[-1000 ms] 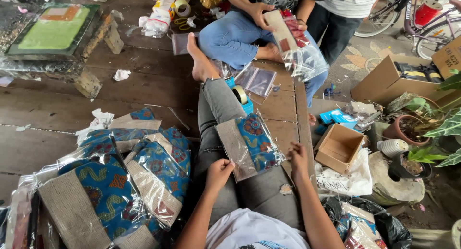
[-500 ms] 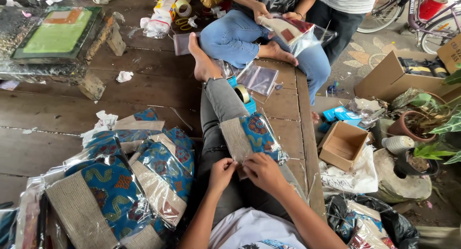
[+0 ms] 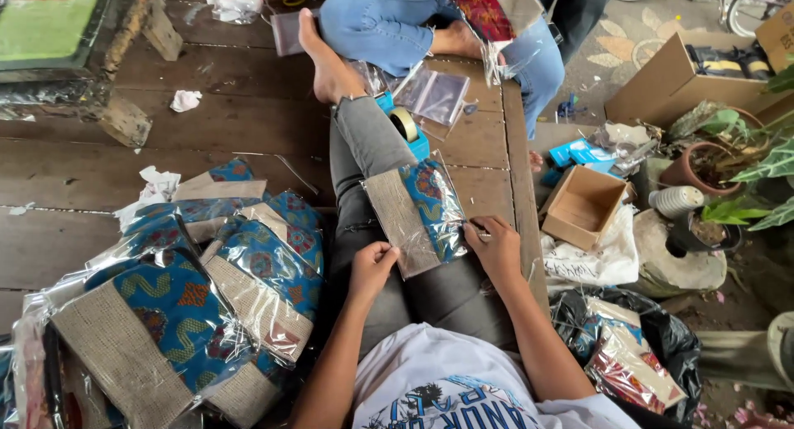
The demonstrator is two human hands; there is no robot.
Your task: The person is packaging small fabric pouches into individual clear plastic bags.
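Wooden floorboards [image 3: 248,140] are carrying everything, and you are sitting on them with your legs stretched out toward their far edge. Nearest you, at your left side, a heap of bagged pouches [image 3: 190,305] in blue print and burlap is lying in crinkled clear plastic. On your lap, your left hand [image 3: 372,268] is pinching the near corner of a bagged pouch [image 3: 418,214], fingers closed on the plastic, while your right hand [image 3: 495,247] is gripping its right edge, fingers pressed together on it. That pouch is resting across your thighs, burlap half to the left, blue print to the right. Just past it, a blue tape dispenser [image 3: 405,127] is sitting beside your shin, with loose clear bags [image 3: 438,94] lying just beyond. Off the right edge of the boards, an open cardboard box [image 3: 583,210] is standing near potted plants [image 3: 711,164]. At the far edge, another person in blue jeans [image 3: 389,20] is sitting and holding a red-patterned pouch [image 3: 484,11].
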